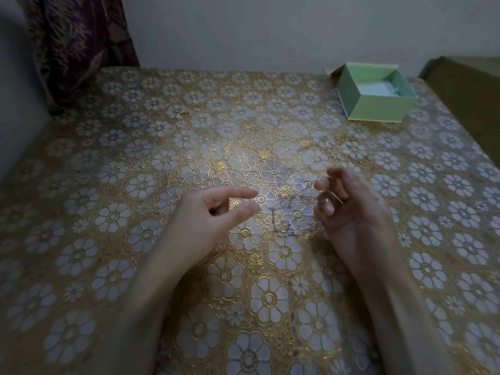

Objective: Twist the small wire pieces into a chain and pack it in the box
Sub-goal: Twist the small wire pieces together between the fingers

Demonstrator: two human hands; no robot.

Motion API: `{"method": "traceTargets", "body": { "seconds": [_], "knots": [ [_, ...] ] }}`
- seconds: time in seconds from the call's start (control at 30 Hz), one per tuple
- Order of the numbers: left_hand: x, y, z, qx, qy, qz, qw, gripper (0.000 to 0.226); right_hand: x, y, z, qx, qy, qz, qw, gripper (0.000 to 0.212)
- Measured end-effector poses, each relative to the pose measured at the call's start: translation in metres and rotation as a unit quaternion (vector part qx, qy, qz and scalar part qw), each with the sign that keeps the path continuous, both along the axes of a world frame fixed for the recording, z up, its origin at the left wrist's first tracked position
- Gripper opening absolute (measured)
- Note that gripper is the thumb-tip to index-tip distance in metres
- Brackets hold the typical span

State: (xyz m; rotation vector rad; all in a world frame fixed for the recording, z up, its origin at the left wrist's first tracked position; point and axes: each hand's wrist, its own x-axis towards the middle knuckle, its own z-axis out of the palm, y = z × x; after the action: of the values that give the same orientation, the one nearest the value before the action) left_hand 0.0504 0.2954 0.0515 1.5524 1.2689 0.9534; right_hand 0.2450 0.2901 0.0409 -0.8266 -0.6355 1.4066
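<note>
A small tangle of thin silver wire pieces (286, 230) lies on the gold flower-patterned tablecloth (189, 147), between my two hands. My left hand (213, 215) hovers just left of it, thumb and forefinger stretched out and slightly apart, holding nothing. My right hand (343, 204) is to the right, palm turned up, its curled fingers pinching a thin wire piece (328, 194) that is hard to make out. An open pale green box (376, 104) sits at the far right of the table with a white lining inside.
A dark patterned curtain (78, 44) hangs at the back left corner. A brown cardboard surface (470, 87) borders the table's right side behind the box. A plain wall runs along the far edge.
</note>
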Motion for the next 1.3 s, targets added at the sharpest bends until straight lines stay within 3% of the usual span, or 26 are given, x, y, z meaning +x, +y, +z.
{"method": "traceTargets", "body": {
  "seconds": [0.2,0.37,0.47,0.63,0.8,0.9,1.03,1.3],
  "knots": [
    [0.016,-0.004,-0.007,0.011,0.040,-0.053,0.998,0.030,-0.002,-0.002,-0.001,0.053,-0.038,0.055,0.996,0.024],
    [0.028,-0.005,-0.011,0.029,0.093,-0.067,0.993,0.010,-0.003,-0.006,0.002,0.075,-0.059,0.079,0.992,0.025],
    [0.031,-0.006,-0.012,0.040,0.104,-0.068,0.991,0.010,-0.002,-0.006,0.001,0.088,-0.055,0.102,0.989,0.031],
    [0.038,-0.008,-0.013,0.039,0.074,-0.074,0.994,0.014,-0.001,-0.008,0.002,0.082,-0.075,0.104,0.988,0.035],
    [0.032,-0.008,-0.004,-0.030,-0.006,-0.105,0.994,0.034,0.005,-0.004,0.001,0.025,-0.090,-0.001,0.996,0.037],
    [0.030,-0.007,-0.003,-0.051,-0.052,-0.068,0.995,0.034,0.006,-0.003,-0.002,0.008,-0.214,-0.066,0.975,0.037],
    [0.028,-0.005,0.001,-0.089,-0.088,-0.039,0.991,0.033,0.001,-0.003,-0.006,0.017,-0.296,-0.109,0.949,0.013],
    [0.027,-0.003,0.003,-0.050,-0.109,0.034,0.992,0.018,-0.005,-0.006,-0.003,0.077,-0.353,-0.036,0.932,0.015]
  ]
}}
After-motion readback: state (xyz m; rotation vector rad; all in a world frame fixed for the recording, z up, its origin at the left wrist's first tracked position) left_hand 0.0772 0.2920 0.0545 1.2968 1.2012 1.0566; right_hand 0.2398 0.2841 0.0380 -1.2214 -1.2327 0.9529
